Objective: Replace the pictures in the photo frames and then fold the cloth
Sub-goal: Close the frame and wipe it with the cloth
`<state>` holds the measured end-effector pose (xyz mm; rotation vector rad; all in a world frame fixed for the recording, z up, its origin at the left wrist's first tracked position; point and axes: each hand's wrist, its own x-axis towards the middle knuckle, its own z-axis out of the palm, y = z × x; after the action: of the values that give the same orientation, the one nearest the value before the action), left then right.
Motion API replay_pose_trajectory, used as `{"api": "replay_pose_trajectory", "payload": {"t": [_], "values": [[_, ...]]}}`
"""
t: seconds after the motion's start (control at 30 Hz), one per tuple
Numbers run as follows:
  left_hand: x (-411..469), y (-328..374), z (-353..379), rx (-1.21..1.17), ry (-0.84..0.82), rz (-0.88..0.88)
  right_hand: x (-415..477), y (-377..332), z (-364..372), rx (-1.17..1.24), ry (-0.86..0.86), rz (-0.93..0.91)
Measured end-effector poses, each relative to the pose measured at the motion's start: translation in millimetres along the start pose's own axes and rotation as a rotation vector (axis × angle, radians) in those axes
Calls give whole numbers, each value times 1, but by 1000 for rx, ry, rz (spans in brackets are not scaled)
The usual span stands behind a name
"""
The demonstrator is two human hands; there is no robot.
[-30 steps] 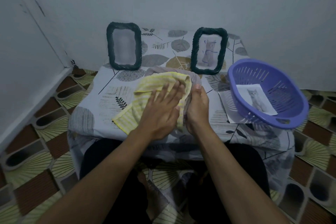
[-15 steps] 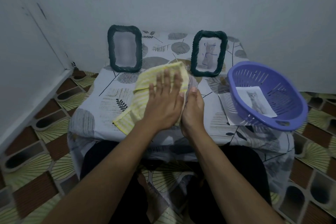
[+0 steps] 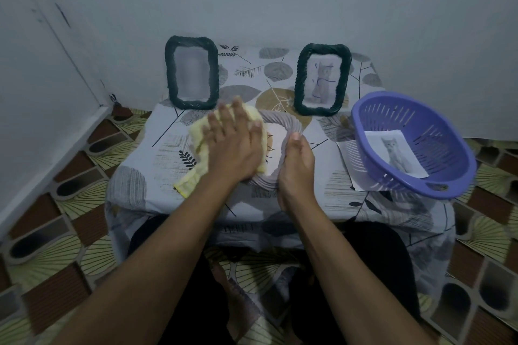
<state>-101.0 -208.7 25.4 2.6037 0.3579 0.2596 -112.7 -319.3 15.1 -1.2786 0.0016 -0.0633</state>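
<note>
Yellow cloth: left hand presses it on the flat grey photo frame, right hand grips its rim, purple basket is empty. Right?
Not empty: head view shows a cat photo in the purple basket. Rest holds: left hand presses the yellow cloth on the grey photo frame, right hand grips its rim.

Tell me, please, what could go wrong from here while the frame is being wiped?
The left hand presses the yellow cloth close to the left dark frame standing behind; a forward push might topple it. The purple basket sits tilted on a sheet near the table's edge and might slide if bumped.
</note>
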Motion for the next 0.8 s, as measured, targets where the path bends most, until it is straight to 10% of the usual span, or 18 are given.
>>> {"api": "replay_pose_trajectory", "payload": {"t": [0.27, 0.5, 0.8], "values": [[-41, 2, 18, 172, -63, 587, 18, -7, -20, 76, 90, 61], [5, -26, -3, 13, 52, 91, 15, -26, -24, 133, 58, 87], [-4, -18, -20, -495, 3, -74, 10, -36, -32, 135, 103, 136]]}}
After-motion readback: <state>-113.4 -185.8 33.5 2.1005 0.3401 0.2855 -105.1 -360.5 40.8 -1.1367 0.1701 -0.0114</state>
